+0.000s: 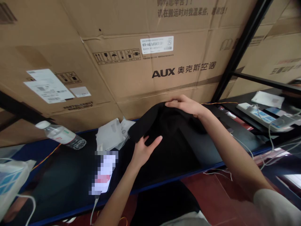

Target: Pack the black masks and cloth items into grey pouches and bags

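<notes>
Pale shirt (188, 220) sat nearest, at the bottom edge. Left to right: bottle (63, 135), phone (106, 172), left hand (141, 153) at the left side of the black fabric (174, 150), thumb apart from index, other fingers hidden. Fabric lay on the dark shelf (63, 168), top raised near the carton (131, 81). Right hand (185, 105) rested on its far edge; couldn't tell if pinching. Even tension, clear of the phone, probably suited best.

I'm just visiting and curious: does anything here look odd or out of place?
Yes, the phone is masked by coarse blocks, unlike its surroundings. Beside the black cloth, white packets overlap at uneven angles. No spill shows.
</notes>
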`<state>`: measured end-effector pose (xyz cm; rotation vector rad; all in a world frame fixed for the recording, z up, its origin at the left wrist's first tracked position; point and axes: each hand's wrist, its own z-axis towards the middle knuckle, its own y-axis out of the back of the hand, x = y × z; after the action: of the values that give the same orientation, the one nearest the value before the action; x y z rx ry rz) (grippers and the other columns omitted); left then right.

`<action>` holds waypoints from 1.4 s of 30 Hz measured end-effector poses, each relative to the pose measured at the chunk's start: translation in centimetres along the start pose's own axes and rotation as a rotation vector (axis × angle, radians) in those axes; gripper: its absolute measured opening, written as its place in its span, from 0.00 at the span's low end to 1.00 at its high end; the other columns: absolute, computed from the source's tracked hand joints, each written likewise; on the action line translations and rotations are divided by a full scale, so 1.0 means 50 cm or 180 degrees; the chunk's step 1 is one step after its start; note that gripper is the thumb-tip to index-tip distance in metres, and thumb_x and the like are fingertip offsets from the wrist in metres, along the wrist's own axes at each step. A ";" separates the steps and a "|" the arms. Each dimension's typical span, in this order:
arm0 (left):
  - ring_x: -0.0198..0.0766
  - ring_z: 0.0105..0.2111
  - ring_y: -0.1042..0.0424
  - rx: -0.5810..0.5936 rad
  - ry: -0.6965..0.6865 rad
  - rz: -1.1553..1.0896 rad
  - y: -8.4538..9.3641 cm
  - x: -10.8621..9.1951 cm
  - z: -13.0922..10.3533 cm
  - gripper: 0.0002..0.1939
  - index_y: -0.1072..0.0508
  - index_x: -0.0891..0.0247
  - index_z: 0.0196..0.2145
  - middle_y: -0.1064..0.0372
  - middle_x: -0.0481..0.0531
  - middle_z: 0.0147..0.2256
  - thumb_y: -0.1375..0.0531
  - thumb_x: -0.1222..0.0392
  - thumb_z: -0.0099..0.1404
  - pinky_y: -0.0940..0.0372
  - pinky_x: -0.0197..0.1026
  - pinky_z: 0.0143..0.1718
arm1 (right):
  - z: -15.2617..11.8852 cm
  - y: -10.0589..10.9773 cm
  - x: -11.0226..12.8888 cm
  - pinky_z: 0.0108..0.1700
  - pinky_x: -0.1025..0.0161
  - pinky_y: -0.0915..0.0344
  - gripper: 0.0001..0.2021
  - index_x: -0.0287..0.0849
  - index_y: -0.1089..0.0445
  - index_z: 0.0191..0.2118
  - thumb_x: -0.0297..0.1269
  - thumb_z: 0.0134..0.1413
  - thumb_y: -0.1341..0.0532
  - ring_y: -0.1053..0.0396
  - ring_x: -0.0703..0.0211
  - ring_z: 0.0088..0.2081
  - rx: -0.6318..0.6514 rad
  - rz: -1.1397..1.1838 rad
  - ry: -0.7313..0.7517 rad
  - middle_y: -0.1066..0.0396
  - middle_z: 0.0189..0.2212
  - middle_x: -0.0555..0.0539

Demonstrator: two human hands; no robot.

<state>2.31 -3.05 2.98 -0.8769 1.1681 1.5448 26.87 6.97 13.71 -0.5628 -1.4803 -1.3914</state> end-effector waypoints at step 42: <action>0.58 0.65 0.34 0.0607 0.0562 0.1287 0.148 0.100 0.023 0.27 0.29 0.49 0.62 0.32 0.55 0.64 0.35 0.48 0.66 0.39 0.58 0.65 | -0.129 -0.020 -0.233 0.54 0.50 0.31 0.27 0.42 0.24 0.53 0.57 0.56 0.34 0.26 0.40 0.50 0.0658 -0.2375 -0.0120 0.22 0.47 0.38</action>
<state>-6.13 -1.07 0.59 -0.6868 1.6705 1.6608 32.91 4.04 2.15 0.1258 -1.9402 -1.7471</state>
